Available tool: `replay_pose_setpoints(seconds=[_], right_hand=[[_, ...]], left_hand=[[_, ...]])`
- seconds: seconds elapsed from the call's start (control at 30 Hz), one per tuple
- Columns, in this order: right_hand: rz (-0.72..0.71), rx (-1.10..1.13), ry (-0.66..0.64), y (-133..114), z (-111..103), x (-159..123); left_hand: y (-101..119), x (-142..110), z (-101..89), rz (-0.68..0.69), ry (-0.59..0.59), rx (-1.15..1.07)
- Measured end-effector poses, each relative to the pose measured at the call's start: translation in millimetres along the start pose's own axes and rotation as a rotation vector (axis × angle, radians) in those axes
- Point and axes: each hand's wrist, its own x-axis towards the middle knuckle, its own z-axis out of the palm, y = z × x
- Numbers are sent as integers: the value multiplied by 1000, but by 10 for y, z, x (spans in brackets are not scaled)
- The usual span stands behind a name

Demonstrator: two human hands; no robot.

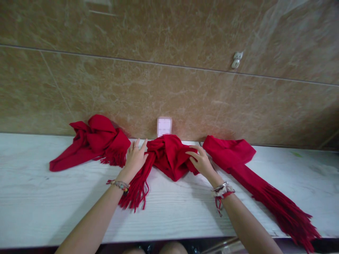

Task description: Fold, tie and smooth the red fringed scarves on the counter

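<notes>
A crumpled red scarf (pixel 173 160) lies bunched in the middle of the white wood-grain table, its fringe (pixel 136 192) hanging out toward the lower left. At its left side is my left hand (pixel 135 157), fingers spread, close against the cloth. My right hand (pixel 202 161) rests on the scarf's right edge with its fingers apart and slightly bent over the fabric. Another red scarf (pixel 97 141) sits in a loose heap to the left. To the right, a third red scarf (pixel 229 151) is looped at the top, its fringed end running down past the table's front edge.
Behind the middle scarf, a phone (pixel 164 126) with a lit, blurred screen leans against the brown marbled tile wall (pixel 127 88). A small white cat-shaped hook (pixel 237 60) is stuck on the wall. The white table (pixel 87 204) ends in a front edge near my legs.
</notes>
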Motion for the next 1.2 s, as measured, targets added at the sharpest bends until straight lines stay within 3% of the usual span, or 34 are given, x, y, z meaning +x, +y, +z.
replay_pose_setpoints(seconds=[0.13, 0.23, 0.5, 0.73, 1.0, 1.1, 1.2], right_hand=[[-5, -18, 81, -44, -40, 29], [-59, -17, 106, -79, -67, 46], [-108, 2, 57, -145, -64, 63], [30, -50, 109, -40, -81, 54], [262, -68, 382, 274, -140, 25], [329, -83, 404, 413, -44, -46], [348, -83, 328, 535, 56, -127]], left_hand=[[304, -31, -12, 385, 85, -156], [482, -68, 10, 561, 104, -164], [540, -14, 83, 554, 197, -145], [407, 3, -5, 407, 298, -145], [-99, 95, -239, -67, 521, -150], [-213, 93, -200, -168, 490, -139], [-249, 73, -86, -195, 361, -103]])
